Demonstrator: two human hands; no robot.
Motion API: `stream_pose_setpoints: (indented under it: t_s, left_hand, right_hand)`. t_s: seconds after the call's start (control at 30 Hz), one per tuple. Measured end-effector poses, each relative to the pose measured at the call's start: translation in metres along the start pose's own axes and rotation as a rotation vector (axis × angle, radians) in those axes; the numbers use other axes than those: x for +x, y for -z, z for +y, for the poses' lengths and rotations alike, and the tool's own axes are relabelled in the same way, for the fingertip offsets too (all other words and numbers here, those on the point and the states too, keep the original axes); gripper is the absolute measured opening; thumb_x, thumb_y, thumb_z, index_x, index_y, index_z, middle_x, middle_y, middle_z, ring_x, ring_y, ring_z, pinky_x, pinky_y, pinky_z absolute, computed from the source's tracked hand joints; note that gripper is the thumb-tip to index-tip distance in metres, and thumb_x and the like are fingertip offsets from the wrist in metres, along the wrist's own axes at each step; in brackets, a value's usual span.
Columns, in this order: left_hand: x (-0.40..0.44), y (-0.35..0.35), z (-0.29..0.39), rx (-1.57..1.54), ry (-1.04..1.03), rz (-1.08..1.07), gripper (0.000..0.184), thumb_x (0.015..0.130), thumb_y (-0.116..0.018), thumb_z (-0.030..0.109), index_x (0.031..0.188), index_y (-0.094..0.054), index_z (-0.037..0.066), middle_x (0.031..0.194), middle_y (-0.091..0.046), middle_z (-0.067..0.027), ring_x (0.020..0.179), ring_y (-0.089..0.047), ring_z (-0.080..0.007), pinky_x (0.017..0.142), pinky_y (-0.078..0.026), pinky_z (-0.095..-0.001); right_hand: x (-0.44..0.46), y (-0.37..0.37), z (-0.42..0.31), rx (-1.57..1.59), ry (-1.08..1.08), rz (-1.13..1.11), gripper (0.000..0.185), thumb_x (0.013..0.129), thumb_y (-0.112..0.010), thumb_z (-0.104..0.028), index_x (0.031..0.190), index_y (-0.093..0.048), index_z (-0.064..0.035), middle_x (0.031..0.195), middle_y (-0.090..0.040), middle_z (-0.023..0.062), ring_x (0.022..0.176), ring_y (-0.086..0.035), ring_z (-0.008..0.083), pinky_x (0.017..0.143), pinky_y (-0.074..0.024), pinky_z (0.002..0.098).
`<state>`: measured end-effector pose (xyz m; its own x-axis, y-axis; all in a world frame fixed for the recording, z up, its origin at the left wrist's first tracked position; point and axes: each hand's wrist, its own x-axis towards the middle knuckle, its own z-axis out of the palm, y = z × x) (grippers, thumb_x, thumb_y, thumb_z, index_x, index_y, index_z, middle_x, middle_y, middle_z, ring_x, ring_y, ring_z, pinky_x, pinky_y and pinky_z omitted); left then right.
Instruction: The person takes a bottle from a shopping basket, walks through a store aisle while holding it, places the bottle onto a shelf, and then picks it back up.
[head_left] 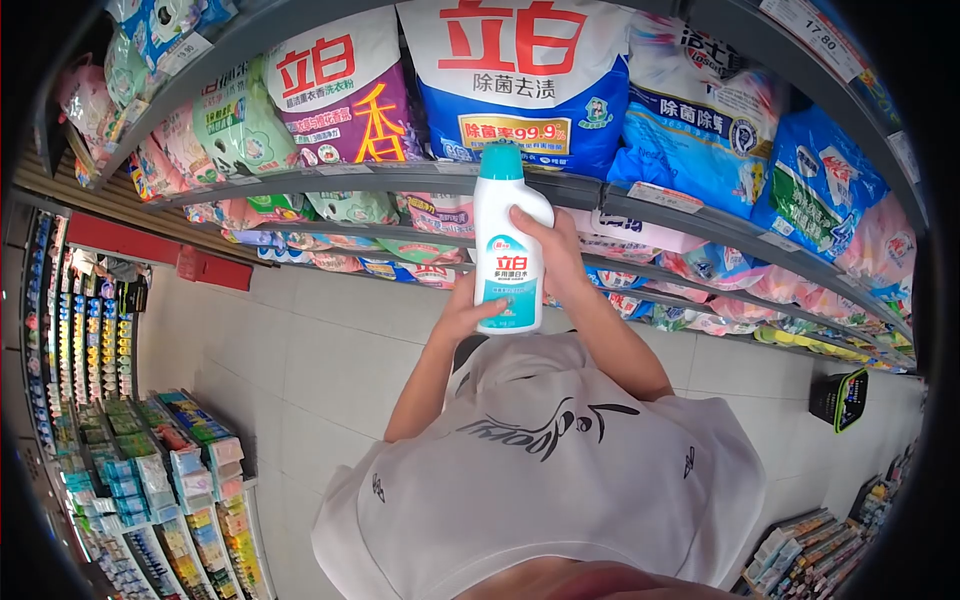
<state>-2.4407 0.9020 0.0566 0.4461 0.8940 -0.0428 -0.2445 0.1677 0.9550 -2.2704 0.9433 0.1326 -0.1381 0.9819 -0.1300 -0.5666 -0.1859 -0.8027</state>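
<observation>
A white bottle (510, 225) with a teal cap and a teal and white label stands upright in front of the shelves, held in both hands. My left hand (472, 308) grips its lower left side, the thumb lying across the label. Higher up on the right, my right hand (552, 245) is wrapped round the bottle's side near the handle, with the thumb on the front. Behind the cap is a large blue and white detergent bag (520, 100) on the upper shelf.
Curved grey shelves (570, 190) hold a purple and white bag (335, 90), a blue bag (690, 125) and several others. A black basket (838, 400) with a green edge is on the tiled floor at right. Stocked racks stand at lower left and lower right.
</observation>
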Motion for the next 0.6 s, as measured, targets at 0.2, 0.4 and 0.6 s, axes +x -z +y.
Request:
stream_pose_setpoints:
  t_s: [0.2,0.4,0.6]
  left_hand:
    - [0.009,0.004,0.015,0.116,-0.068,0.002,0.053,0.073,-0.069,0.013,0.119,-0.05,-0.006,0.108,-0.061,-0.0124,0.097,-0.059,-0.0177,0.085,-0.048,-0.0309]
    - [0.015,0.0,0.023,0.114,-0.161,0.052,0.05,0.073,-0.068,0.015,0.116,-0.052,-0.006,0.105,-0.062,-0.0114,0.093,-0.059,-0.0163,0.081,-0.047,-0.03]
    - [-0.002,-0.005,0.007,0.125,-0.157,0.06,0.048,0.074,-0.069,0.015,0.113,-0.053,-0.006,0.1,-0.064,-0.0119,0.089,-0.06,-0.0168,0.08,-0.048,-0.0293]
  right_hand:
    - [0.007,-0.01,-0.013,0.008,0.032,-0.013,0.038,0.082,-0.068,-0.02,0.106,-0.058,0.0075,0.09,-0.065,0.0148,0.073,-0.066,0.0187,0.06,-0.0542,0.0295]
    - [0.011,-0.019,-0.023,-0.016,0.054,-0.024,0.038,0.082,-0.068,-0.019,0.106,-0.058,0.0084,0.09,-0.065,0.0153,0.072,-0.066,0.0191,0.06,-0.0542,0.0301]
    - [-0.002,-0.01,-0.006,-0.005,0.006,0.013,0.038,0.083,-0.067,-0.019,0.106,-0.058,0.0084,0.09,-0.065,0.0155,0.072,-0.067,0.0193,0.059,-0.0546,0.0299]
